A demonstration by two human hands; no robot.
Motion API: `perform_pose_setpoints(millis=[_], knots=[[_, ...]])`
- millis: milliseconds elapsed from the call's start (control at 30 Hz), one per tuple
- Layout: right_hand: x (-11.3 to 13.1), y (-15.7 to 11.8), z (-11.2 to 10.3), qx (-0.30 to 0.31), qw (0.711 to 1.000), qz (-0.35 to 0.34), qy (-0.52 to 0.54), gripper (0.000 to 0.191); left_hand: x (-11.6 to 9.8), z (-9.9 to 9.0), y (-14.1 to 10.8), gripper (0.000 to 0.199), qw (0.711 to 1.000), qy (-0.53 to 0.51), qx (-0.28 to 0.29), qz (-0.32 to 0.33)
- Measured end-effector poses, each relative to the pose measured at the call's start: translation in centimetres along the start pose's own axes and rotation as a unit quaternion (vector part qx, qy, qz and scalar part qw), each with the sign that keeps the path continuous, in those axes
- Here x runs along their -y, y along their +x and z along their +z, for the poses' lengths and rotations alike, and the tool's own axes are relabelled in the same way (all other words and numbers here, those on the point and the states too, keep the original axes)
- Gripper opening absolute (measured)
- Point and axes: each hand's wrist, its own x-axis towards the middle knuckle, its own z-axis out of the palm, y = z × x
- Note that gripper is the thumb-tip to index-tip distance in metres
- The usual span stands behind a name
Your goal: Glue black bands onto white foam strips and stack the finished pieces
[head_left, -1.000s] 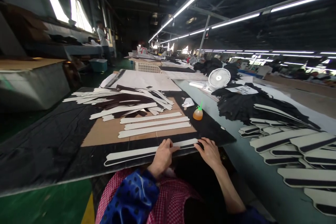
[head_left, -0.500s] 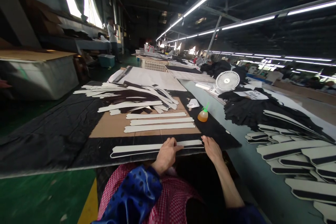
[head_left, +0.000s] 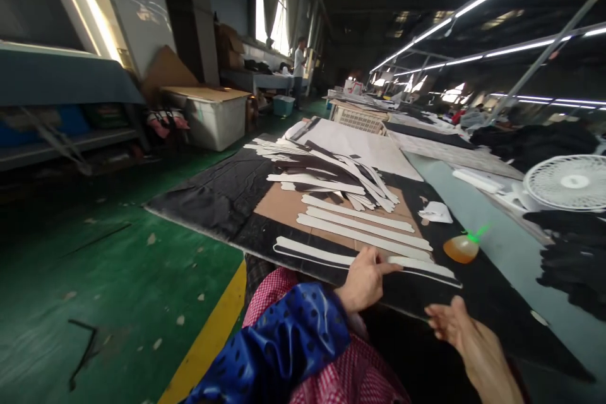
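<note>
A long white strip (head_left: 317, 254) with a black band and pale edge lies along the near edge of the black-covered table. My left hand (head_left: 367, 279) rests on its middle, thumb and fingers pressed together around the strip. Off the table's near edge, below the strip's right end, my right hand (head_left: 454, 323) is raised with fingers apart and nothing in it. Three white strips (head_left: 362, 233) lie side by side on brown cardboard (head_left: 279, 205). Behind them is a loose pile of white and dark strips (head_left: 331, 170).
A bottle of orange liquid (head_left: 461, 249) with a green nozzle stands at the right, near a small white item (head_left: 435, 212). Farther right are a white fan (head_left: 568, 182) and black fabric (head_left: 575, 265). A person (head_left: 299, 69) stands in the background.
The view has swung to the left. My right hand has let go of the strip's right end and moved back toward me. My left hand is still on the strip.
</note>
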Motion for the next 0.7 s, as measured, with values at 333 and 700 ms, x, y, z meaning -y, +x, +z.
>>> perform_pose_setpoints(millis=[333,700], knots=[[4.6,-2.2,8.9,0.089,0.96,-0.051,0.26,0.053,-0.5,0.2,-0.1,0.044,0.997,-0.005,-0.017,0.075],[12.0,-0.6,2.7,0.014,0.949,-0.095,0.301,0.026,0.3,-6.1,-0.9,0.044,0.989,-0.097,-0.093,0.062]])
